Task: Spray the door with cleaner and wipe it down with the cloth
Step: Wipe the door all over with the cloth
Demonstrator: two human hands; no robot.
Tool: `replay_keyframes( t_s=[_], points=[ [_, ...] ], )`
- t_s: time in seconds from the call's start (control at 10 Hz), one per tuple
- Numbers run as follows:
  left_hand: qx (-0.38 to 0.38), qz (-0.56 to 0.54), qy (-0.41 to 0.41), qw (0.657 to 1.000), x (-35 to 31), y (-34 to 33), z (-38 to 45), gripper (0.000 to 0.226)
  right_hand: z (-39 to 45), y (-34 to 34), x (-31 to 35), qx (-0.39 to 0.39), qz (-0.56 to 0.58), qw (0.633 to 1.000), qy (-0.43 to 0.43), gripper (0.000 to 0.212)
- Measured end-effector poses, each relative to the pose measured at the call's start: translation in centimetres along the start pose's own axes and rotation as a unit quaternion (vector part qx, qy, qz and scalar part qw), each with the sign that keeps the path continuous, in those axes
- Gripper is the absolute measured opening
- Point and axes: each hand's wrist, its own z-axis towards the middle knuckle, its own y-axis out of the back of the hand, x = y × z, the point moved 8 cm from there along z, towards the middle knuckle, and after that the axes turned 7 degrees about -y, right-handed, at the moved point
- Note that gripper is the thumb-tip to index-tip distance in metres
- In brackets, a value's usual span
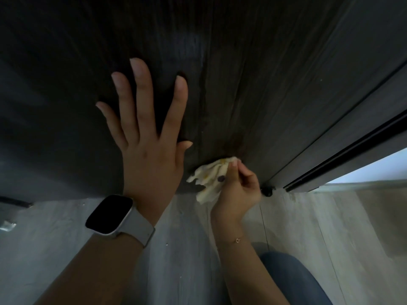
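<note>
Head view: dark wood-grain door (242, 62) above grey floor (187, 249).

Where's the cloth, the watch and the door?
cloth (209, 179), head view, its crumpled middle.
watch (109, 213), head view, its dark screen.
door (253, 84), head view, bare wood-grain face.

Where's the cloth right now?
In the head view, the cloth is bunched in the right hand, pressed low against the door, just right of the left hand.

door (242, 73): dark woodgrain, slight sheen | cloth (211, 177): soft fabric | floor (187, 249): matt wood-look
</note>
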Motion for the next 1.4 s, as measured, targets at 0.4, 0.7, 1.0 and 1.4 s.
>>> replay_keyframes(
  t_s=[0.4, 0.7, 1.0, 1.4],
  points=[
    [0.002, 0.006, 0.000, 1.000, 0.2, 0.5, 0.0, 0.095, -0.3, -0.8, 1.8, 0.033, 0.012, 0.999, 0.030, 0.010],
    [0.009, 0.022, -0.003, 1.000, 0.1, 0.3, -0.2, 0.097, -0.7, -1.3, 2.8, 0.034, 0.036, 0.998, 0.039, 0.009],
    [-0.002, 0.034, -0.023, 0.999, 0.1, 0.2, -0.9, 0.094, 1.8, 2.4, -5.5, 0.041, 0.052, 0.953, -0.296, 0.020],
    [0.047, -0.228, 0.383, 0.894, 5.0, -7.1, -17.2, 0.068, 0.3, 0.5, -8.4, 0.129, -0.065, 0.911, -0.387, 0.024]
  ],
)
